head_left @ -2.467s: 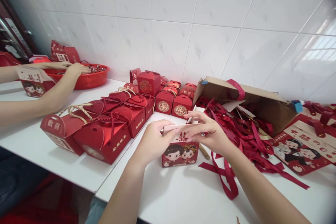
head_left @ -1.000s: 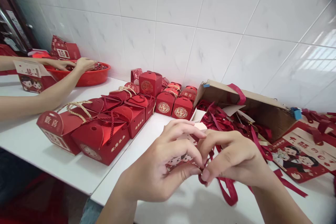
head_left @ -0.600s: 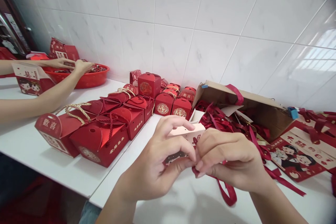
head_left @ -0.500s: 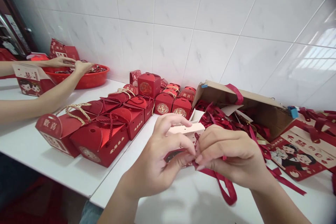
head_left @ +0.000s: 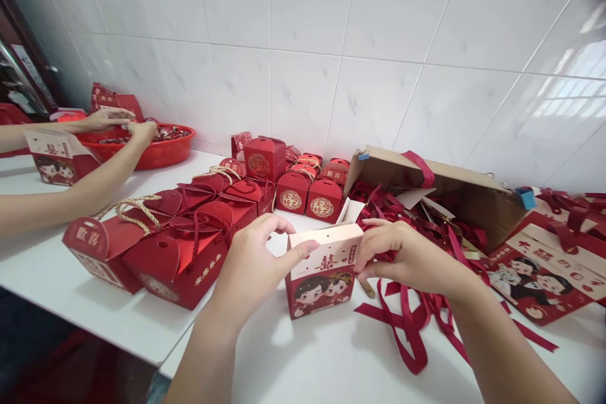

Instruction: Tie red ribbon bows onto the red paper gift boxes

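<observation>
A small cream-and-red gift box [head_left: 322, 274] with a cartoon couple on its front stands upright on the white table [head_left: 331, 360]. My left hand [head_left: 250, 268] grips its left top edge, thumb on the front. My right hand [head_left: 411, 259] pinches its right top corner, where a dark red ribbon [head_left: 402, 322] trails down onto the table.
Several finished red boxes [head_left: 189, 246] with cord handles crowd the left. A tipped cardboard carton [head_left: 454, 192] spills ribbons at right, next to flat printed box blanks [head_left: 544, 271]. Another person's hands [head_left: 123, 126] reach into a red basin [head_left: 156, 145] at far left.
My hands, earlier close to the camera pinching ribbon at the box, have lowered. The box now stands on the table, held at both top edges.
</observation>
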`<state>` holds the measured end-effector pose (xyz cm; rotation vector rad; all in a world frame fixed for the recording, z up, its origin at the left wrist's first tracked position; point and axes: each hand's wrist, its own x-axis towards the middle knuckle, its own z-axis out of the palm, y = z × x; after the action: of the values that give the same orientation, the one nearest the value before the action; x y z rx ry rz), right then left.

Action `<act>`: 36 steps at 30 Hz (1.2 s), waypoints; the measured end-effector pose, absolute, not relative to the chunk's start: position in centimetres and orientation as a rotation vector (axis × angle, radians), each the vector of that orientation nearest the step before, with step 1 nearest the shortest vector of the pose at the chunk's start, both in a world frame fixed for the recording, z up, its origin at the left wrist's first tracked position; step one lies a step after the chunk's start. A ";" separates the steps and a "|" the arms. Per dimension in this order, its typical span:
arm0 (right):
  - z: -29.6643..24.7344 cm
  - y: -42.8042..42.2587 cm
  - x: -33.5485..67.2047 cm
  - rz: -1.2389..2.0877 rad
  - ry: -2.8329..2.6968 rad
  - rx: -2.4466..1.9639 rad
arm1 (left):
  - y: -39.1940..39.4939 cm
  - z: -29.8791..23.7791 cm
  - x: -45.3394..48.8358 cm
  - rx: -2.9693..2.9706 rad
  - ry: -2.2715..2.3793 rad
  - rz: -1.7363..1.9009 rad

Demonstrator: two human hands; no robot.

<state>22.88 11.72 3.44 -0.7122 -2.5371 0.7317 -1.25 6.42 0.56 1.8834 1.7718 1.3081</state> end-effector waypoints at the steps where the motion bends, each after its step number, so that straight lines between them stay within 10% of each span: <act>1: 3.2 11.8 22.6 0.729 -2.528 -0.712 | 6.4 0.6 -1.2 1.881 1.760 1.312; 36: -0.5 12.5 19.3 0.126 -2.174 -0.660 | 7.7 -0.1 -0.3 1.965 1.355 1.201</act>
<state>19.26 12.45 -0.55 -0.6596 -2.1743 0.1264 -0.32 7.72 -0.06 1.9651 1.3547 1.2010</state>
